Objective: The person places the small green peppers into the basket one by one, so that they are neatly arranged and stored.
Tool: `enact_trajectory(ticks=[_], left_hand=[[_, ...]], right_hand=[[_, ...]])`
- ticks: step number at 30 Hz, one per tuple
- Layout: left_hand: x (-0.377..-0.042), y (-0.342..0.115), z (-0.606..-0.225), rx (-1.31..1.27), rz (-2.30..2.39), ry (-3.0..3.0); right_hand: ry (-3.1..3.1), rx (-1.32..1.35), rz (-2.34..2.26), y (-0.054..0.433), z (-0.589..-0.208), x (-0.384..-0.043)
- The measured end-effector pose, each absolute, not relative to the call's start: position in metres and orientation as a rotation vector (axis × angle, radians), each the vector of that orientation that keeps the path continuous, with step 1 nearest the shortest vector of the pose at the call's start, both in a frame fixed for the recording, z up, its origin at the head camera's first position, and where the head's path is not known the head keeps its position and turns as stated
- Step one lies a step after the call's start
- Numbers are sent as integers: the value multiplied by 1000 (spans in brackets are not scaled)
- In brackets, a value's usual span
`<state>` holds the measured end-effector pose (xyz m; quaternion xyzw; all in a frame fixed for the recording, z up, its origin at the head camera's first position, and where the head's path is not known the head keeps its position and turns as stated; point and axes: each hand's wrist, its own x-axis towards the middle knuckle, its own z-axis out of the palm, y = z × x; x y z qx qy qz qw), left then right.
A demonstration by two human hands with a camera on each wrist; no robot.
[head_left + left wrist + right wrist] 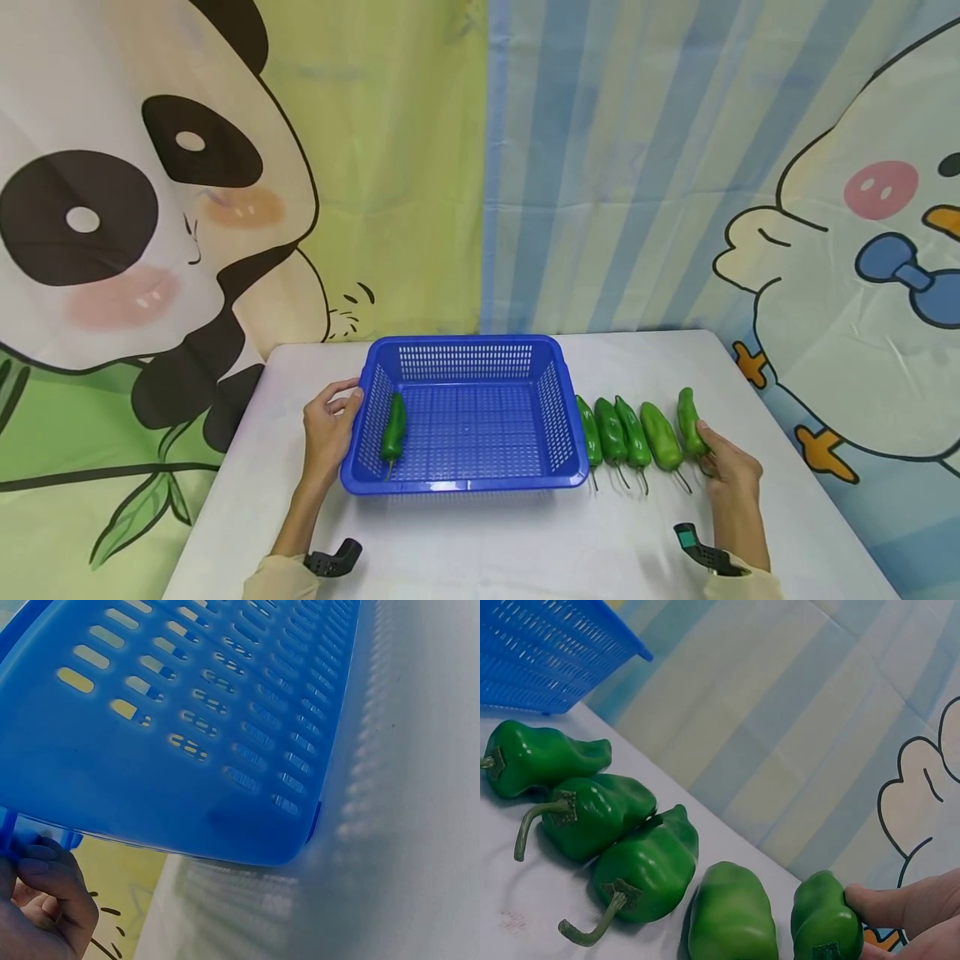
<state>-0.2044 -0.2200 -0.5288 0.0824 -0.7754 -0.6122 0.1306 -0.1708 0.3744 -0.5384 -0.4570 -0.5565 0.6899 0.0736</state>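
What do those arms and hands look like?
The left hand and right hand are ungloved, with cream sleeves behind them. A black, bent device sits near each sleeve's end; the right device has a teal-green patch. No cables show.

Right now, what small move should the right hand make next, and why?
Probably lift the pinched pepper toward the blue basket: the right hand already grips it, the left hand holds the basket's side, and another pepper lies inside with bare space beside it.
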Motion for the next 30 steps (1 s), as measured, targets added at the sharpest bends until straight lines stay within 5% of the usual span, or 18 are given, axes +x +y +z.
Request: enact_trajectory(ticks=[30], left_hand=[[-203,-219,-526,251,-1768,-2265]], right_hand=[[-1248,-1224,2424,348,-501,-168]])
